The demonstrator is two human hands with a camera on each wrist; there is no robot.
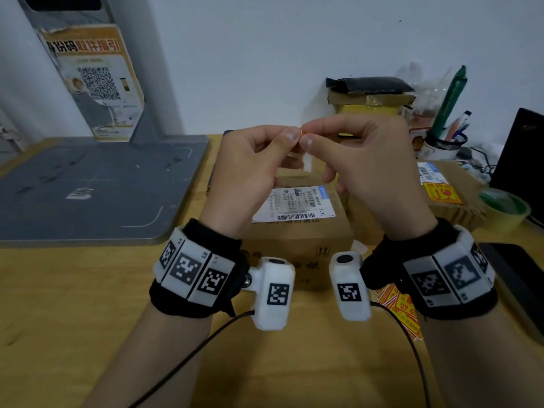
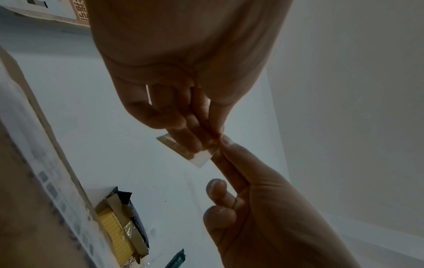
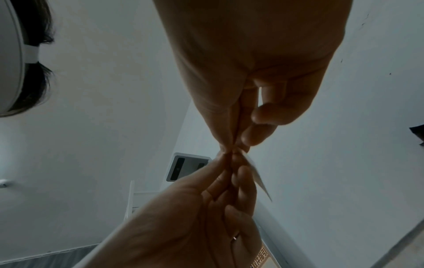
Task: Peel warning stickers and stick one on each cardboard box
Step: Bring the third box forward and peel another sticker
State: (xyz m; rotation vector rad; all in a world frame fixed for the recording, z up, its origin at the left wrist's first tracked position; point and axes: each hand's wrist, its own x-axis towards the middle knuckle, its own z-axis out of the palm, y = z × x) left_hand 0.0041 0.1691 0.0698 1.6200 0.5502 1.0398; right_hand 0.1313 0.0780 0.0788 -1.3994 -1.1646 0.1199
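Both hands are raised over the middle cardboard box, which carries a white shipping label. My left hand and right hand meet fingertip to fingertip, and each pinches the same small warning sticker. The sticker's white backing sticks out below the fingers. In the right wrist view the sticker shows edge-on under the pinch. A second cardboard box on the right bears a yellow and red warning sticker. A pile of spare stickers lies on the table under my right wrist.
A grey mat covers the table's left side. At the back stand a yellow-taped parcel and a pen holder. A tape roll and a flat black device lie at the right edge.
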